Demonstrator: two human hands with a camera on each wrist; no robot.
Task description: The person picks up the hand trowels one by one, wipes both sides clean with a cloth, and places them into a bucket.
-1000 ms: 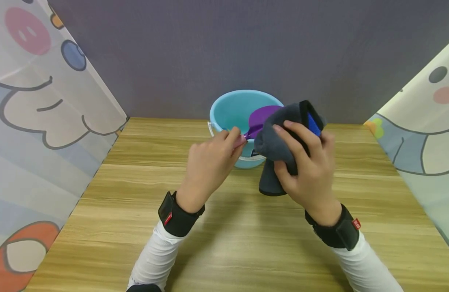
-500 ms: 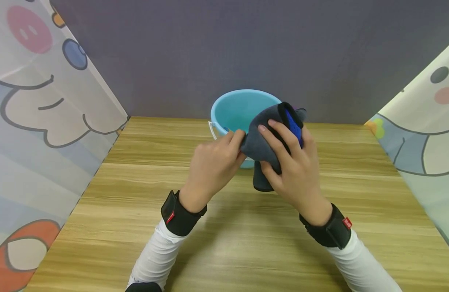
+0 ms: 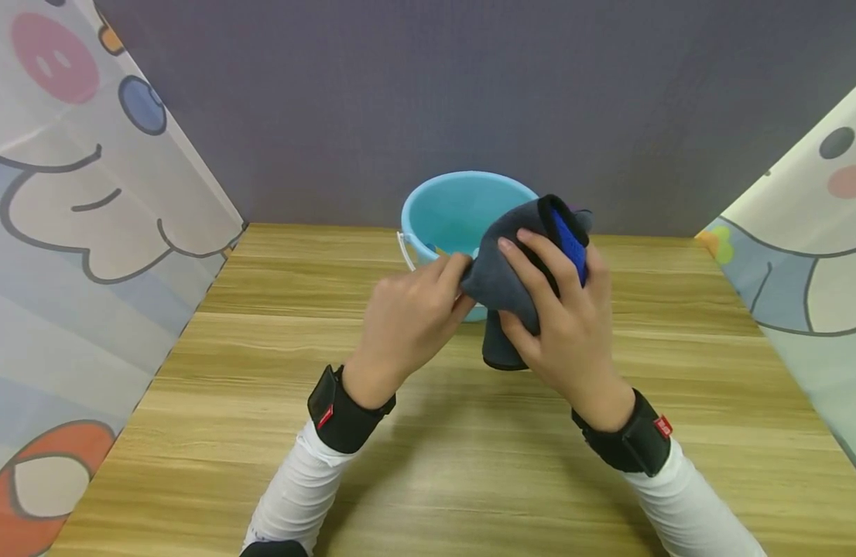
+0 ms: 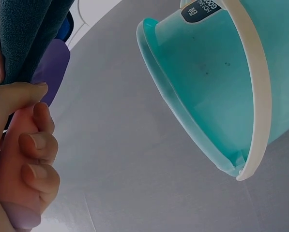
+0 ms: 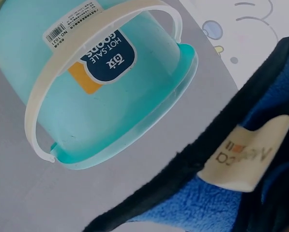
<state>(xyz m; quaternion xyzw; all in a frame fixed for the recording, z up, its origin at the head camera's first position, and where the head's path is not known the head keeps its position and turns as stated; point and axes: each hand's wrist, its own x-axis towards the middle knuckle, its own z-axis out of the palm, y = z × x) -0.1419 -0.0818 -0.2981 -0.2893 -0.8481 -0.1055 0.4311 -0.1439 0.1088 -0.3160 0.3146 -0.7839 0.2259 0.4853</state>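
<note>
My left hand (image 3: 410, 317) grips the pink handle (image 4: 19, 154) of a small shovel, fingers curled round it. Its purple blade (image 4: 56, 63) shows partly beyond the cloth in the left wrist view. From the head view the blade is nearly all hidden. A dark grey cloth (image 3: 501, 267) with a blue inner side wraps the blade and neck. My right hand (image 3: 563, 313) holds this cloth, fingers spread over it, close against the left hand. In the right wrist view the cloth's blue side (image 5: 197, 205) and a cream label (image 5: 246, 159) are visible.
Behind both hands stands a light blue bucket (image 3: 435, 203) with a white handle (image 5: 38, 106); something small and yellow shows inside. The wooden table (image 3: 261, 325) meets a grey wall (image 3: 428, 93). Cartoon-printed panels (image 3: 59, 309) flank it.
The right hand slid the cloth leftward along the shovel up to the left hand, covering the blade and neck, then shifted back slightly right. The left hand has hardly moved.
</note>
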